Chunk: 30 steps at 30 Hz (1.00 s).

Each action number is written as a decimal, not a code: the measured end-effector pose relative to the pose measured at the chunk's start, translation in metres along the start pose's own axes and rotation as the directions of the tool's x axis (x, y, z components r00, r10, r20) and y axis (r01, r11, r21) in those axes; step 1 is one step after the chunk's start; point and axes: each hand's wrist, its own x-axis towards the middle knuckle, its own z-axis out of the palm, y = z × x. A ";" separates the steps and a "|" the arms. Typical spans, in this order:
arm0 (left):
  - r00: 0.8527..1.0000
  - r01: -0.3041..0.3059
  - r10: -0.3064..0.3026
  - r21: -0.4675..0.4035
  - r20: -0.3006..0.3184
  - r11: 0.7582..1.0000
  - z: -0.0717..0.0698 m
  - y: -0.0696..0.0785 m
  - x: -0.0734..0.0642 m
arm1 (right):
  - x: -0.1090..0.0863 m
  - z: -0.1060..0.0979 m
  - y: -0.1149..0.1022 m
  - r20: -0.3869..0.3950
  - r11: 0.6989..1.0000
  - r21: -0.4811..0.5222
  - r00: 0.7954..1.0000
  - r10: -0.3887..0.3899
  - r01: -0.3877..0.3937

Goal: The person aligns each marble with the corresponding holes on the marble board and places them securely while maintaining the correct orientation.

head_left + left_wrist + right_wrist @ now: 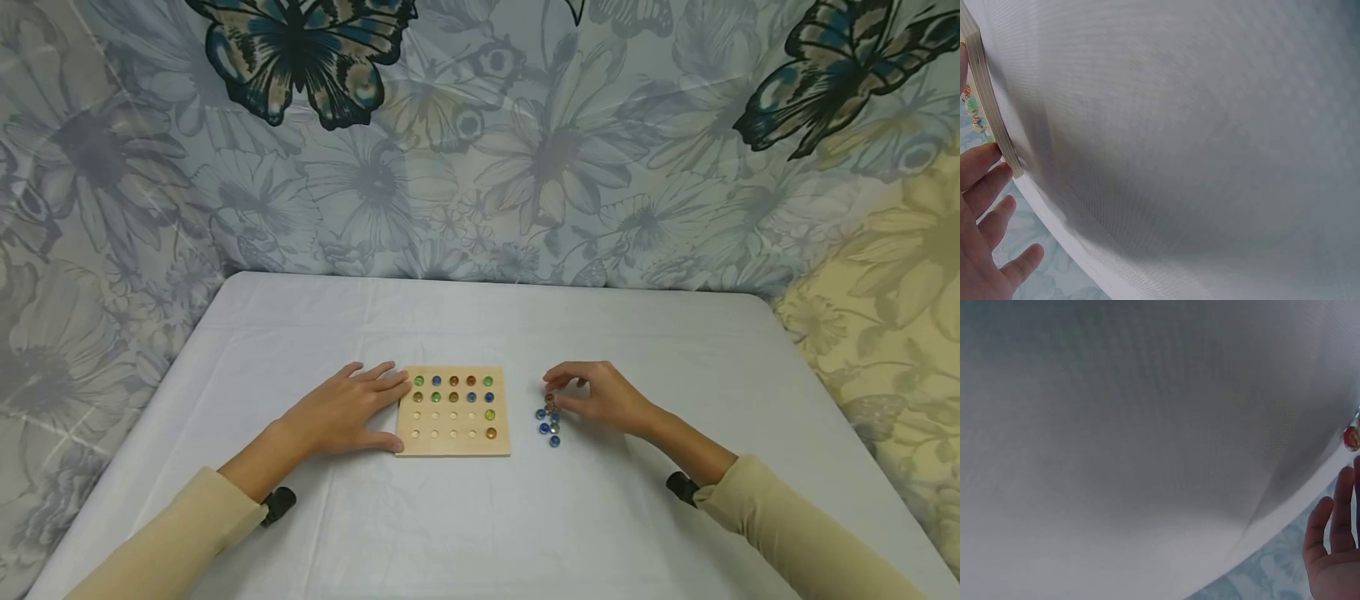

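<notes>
A light wooden board (453, 446) with rows of round hollows lies flat on the table. Glass marbles fill its two far rows and the right end of the two near rows; the other hollows there are bare. My left hand (348, 412) is spread along the board's left edge, thumb at the near corner and a finger on the far part. To the right of the board sits a small cluster of blue, clear and amber marbles (554, 442). My right hand (603, 398) reaches over it, thumb and forefinger bent around an amber marble (550, 398), with no grip plainly visible.
A white cloth covers the table (450, 533). Behind it hangs a patterned curtain (525, 192) with flowers and butterflies, which also runs down the left side. Yellow flowered fabric (900, 333) stands along the right side.
</notes>
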 end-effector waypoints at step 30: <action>1.000 0.004 -0.004 0.003 0.009 1.000 -0.001 0.001 0.000 | -0.005 0.000 0.013 0.041 1.000 -0.008 0.999 0.019 -0.019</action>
